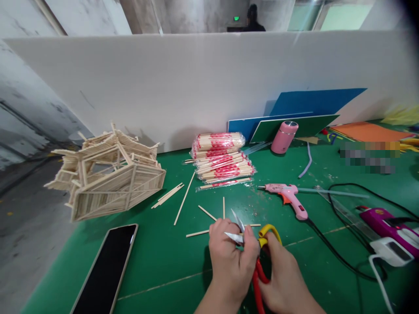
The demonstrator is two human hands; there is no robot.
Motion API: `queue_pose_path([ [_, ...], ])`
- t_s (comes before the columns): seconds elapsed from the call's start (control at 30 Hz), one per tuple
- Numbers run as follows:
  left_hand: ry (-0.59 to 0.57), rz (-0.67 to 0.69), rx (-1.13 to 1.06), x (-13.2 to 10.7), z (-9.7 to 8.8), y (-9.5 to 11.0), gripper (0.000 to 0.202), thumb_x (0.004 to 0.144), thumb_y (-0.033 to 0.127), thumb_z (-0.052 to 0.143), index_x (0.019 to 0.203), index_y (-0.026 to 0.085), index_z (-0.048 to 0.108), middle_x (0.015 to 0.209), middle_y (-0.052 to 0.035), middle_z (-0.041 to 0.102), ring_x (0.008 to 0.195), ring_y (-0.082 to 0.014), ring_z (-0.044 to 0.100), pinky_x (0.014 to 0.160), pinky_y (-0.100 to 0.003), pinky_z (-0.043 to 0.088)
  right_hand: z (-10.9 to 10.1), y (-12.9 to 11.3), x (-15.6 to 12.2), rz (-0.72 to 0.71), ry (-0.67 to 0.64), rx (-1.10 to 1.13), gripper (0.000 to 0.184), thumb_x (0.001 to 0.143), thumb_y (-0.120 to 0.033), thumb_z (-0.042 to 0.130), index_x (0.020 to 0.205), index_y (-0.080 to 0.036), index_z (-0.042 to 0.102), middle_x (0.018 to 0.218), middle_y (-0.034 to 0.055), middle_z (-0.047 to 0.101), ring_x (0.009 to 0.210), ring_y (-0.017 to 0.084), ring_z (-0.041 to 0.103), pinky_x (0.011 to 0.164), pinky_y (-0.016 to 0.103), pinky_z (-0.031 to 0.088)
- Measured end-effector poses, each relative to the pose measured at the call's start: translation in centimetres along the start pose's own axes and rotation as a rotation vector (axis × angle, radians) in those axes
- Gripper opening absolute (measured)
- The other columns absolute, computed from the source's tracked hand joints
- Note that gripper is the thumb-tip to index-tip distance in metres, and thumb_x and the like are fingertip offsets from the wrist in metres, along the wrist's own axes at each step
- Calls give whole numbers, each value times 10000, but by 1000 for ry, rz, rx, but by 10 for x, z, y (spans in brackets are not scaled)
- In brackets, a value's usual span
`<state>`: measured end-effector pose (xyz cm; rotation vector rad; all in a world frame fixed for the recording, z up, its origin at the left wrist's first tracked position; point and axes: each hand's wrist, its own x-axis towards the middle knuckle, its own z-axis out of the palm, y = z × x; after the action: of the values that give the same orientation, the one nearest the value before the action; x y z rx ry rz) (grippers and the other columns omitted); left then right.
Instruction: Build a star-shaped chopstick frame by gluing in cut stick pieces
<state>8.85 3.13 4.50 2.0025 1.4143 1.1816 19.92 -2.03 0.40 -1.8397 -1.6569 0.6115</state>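
My right hand (283, 272) grips a pair of scissors (260, 272) with red and yellow handles. Their two blades stand apart, pointing away and to the left, across my left hand. My left hand (227, 255) is closed with its fingers curled, and a thin wooden stick (197, 233) juts out on its left side; its fingers hide the middle of it. Just beyond lie more loose sticks, one slanted (207, 213) and one pointing away (224, 207). Farther left rest a long stick (184, 199) and a small group of sticks (168, 196).
A stick-built house model (129, 187) and a phone (104, 268) are at left. Behind are wrapped chopstick packs (222, 159), a pink bottle (284, 137) and boards (317, 102). A pink glue gun (288, 196), its cord and a purple tool (386, 224) lie right.
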Motion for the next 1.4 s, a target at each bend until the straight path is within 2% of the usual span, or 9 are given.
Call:
queue_pose_path([
  [0.23,-33,7,86,-7,9,-4,314,796,228,389,501,193,286,528,23,368,546,-120,386,576,-269,317,18,14,-10,45,55,48,369,607,-236,518,944,-202,373,713,18,567,625,188,579,524,259,426],
  [0.43,-26,-15,103,-5,10,-4,324,791,240,386,488,197,279,516,21,370,538,-123,382,570,-268,322,17,10,-8,35,72,122,323,602,-214,514,902,-213,394,700,9,569,614,179,575,522,253,420],
  [0.67,14,-44,66,-2,12,-6,336,775,241,397,476,201,250,493,34,337,518,-115,367,540,-255,316,14,8,-7,88,31,88,288,591,-205,528,851,-217,406,673,3,579,590,175,573,508,241,411],
  [0.9,62,-69,-47,-5,15,-8,253,740,216,436,503,199,346,527,23,391,552,-122,401,557,-264,321,25,20,-9,70,39,227,204,657,-159,410,854,-210,418,612,-6,585,549,153,576,493,221,408],
  [1.0,1,-170,-184,-4,15,-11,271,730,234,453,482,196,352,527,15,405,569,-128,411,550,-260,312,23,20,-9,61,61,152,189,677,-176,416,862,-214,418,606,-9,584,529,157,570,486,229,405],
  [1.1,-42,-266,-267,-1,14,-14,307,753,275,447,473,192,351,500,26,391,531,-115,406,519,-239,307,12,15,-4,68,35,21,169,714,-217,451,882,-220,425,649,-4,591,560,166,580,497,238,407],
  [1.3,-20,-413,-373,7,11,-15,288,794,328,405,547,180,399,499,55,359,462,-83,348,443,-198,280,-10,6,8,30,77,-289,249,710,-291,504,927,-179,456,732,40,566,620,195,561,513,275,408],
  [1.4,14,-440,-398,13,8,-18,309,795,336,411,530,182,374,503,61,314,474,-80,311,449,-196,263,-12,7,9,0,97,-326,267,707,-288,504,942,-167,470,800,64,564,714,217,561,572,308,438],
])
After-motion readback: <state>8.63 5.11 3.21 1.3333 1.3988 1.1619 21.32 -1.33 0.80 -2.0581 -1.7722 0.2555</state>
